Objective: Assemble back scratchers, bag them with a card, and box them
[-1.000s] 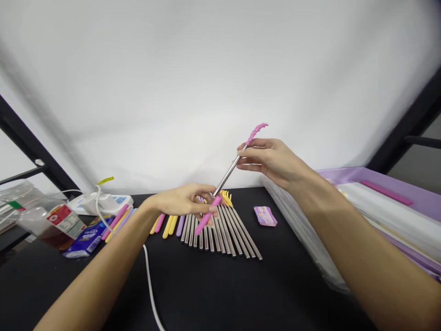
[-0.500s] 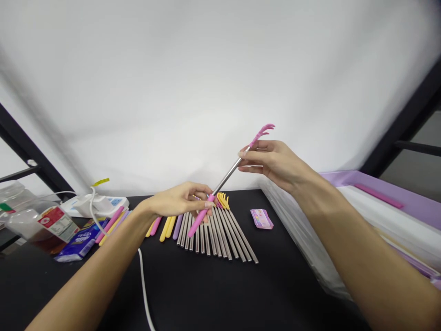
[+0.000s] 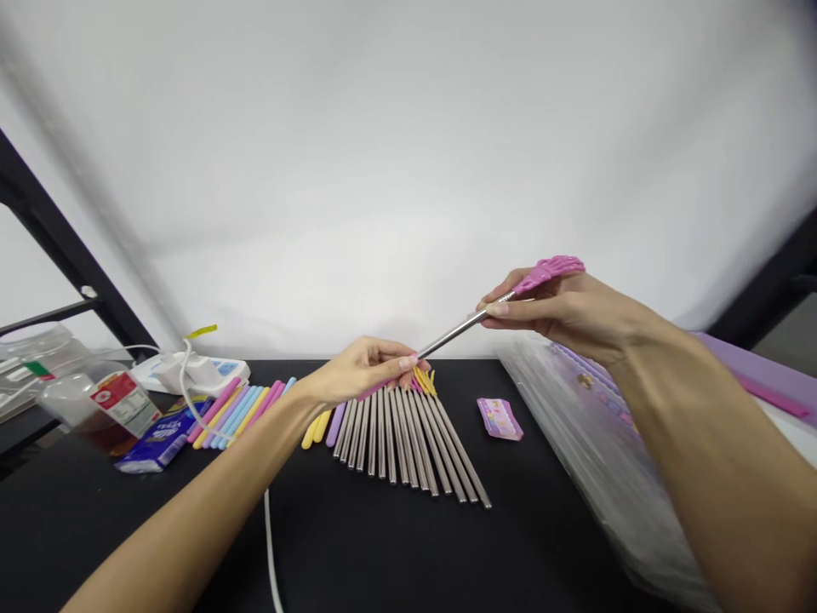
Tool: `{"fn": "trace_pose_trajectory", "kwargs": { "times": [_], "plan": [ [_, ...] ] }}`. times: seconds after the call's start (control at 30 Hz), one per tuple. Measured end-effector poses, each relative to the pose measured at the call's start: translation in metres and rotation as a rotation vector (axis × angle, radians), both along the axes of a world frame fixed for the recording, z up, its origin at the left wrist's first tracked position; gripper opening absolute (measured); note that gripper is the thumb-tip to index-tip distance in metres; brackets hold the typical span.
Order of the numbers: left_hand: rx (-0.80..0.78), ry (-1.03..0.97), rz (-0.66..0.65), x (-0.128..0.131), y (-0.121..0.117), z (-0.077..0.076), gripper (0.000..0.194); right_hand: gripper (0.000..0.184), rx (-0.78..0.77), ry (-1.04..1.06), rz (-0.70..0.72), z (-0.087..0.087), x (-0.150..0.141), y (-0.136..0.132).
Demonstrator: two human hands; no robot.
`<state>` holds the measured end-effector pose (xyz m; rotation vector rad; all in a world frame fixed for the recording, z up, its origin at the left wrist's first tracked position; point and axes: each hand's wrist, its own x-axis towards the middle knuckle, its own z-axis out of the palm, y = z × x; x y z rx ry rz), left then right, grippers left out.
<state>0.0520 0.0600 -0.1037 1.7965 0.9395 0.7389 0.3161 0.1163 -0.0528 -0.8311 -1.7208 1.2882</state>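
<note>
A back scratcher (image 3: 456, 329) with a steel rod and a pink hand-shaped head is held slantwise between my two hands. My right hand (image 3: 542, 311) pinches the rod just below the pink head. My left hand (image 3: 367, 370) grips the other end, and its fingers mostly hide the pink handle. Below lie several steel rods (image 3: 408, 443) fanned out on the black table (image 3: 357, 545), with yellow and pink claw heads (image 3: 424, 380) at their far ends. Yellow handles (image 3: 317, 430) and a purple handle (image 3: 335, 424) lie beside the rods, under my left hand.
More coloured handles (image 3: 246, 409) lie at left near a blue packet (image 3: 164, 436), a bottle (image 3: 105, 409) and a white power strip (image 3: 220, 370) with a cable. A small pink packet (image 3: 499, 419) lies right of the rods. Clear plastic bags (image 3: 574, 443) and a purple box (image 3: 753, 362) stand at right.
The back scratcher has swung to a flatter slant, and its pink head has moved right and slightly down with my right hand. Its head is turned. The view has shifted a little.
</note>
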Motion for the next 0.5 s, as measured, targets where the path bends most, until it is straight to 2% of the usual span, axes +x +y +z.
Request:
{"fn": "trace_pose_trajectory", "kwargs": {
  "times": [0.13, 0.2, 0.3, 0.37, 0.43, 0.5],
  "plan": [
    [-0.076, -0.075, -0.064, 0.004, -0.002, 0.0, 0.033, 0.019, 0.011, 0.003, 0.123, -0.005, -0.004, -0.002],
    [-0.03, -0.03, -0.054, 0.004, -0.002, 0.002, 0.032, 0.021, 0.014, -0.008, 0.165, -0.009, -0.005, -0.001],
    [0.149, 0.118, 0.085, -0.002, 0.0, 0.005, 0.032, 0.037, -0.087, 0.002, 0.192, -0.013, -0.002, 0.003],
    [0.343, 0.246, 0.196, -0.01, 0.003, 0.005, 0.03, 0.053, -0.195, 0.07, 0.175, -0.015, 0.001, 0.007],
    [0.548, 0.4, 0.256, -0.018, 0.007, 0.003, 0.024, 0.06, -0.269, 0.088, 0.1, -0.016, 0.003, 0.012],
    [0.683, 0.54, 0.259, -0.024, 0.011, -0.001, 0.018, 0.058, -0.294, -0.001, 0.008, -0.018, 0.002, 0.015]
  ]
}}
